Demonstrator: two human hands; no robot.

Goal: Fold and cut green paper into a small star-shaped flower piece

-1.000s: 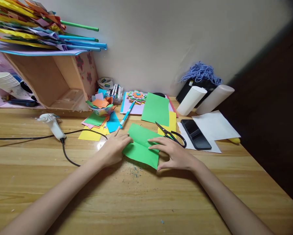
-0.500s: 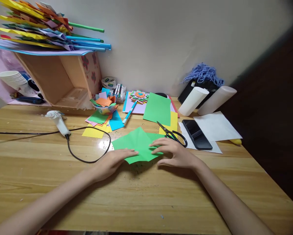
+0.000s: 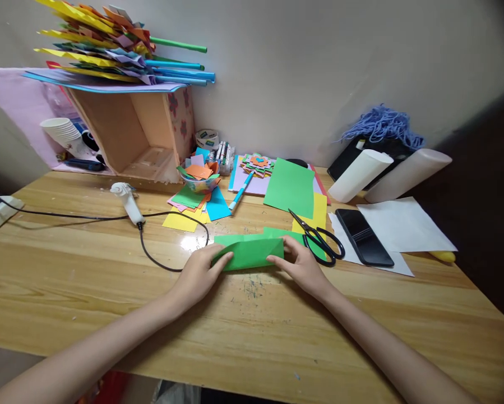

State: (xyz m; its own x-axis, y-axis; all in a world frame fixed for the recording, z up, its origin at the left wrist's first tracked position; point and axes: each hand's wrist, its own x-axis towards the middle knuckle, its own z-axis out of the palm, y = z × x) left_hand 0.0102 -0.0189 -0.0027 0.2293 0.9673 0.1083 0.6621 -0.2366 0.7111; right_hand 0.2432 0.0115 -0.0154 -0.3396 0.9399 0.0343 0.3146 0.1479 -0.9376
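A sheet of green paper (image 3: 252,253), its near part folded up and over, is held between both hands above the wooden table (image 3: 218,336). My left hand (image 3: 201,269) grips its left end, thumb on the near face. At the right end, my right hand (image 3: 301,264) pinches the paper between thumb and fingers. Black-handled scissors (image 3: 319,238) lie just beyond my right hand, partly over another green piece and a yellow sheet (image 3: 320,207). Dark green specks dot the wood below the paper.
A glue gun (image 3: 128,203) with a looping black cord stands left. Behind are a bowl of paper scraps (image 3: 199,178), a layered paper flower (image 3: 258,164) and a green sheet (image 3: 289,188). To the right lie a phone (image 3: 363,237), white paper (image 3: 407,224) and white rolls (image 3: 361,175).
The green paper lay spread out with creases; now its near side is folded up. Both hands have closed on its ends. The view has shifted left.
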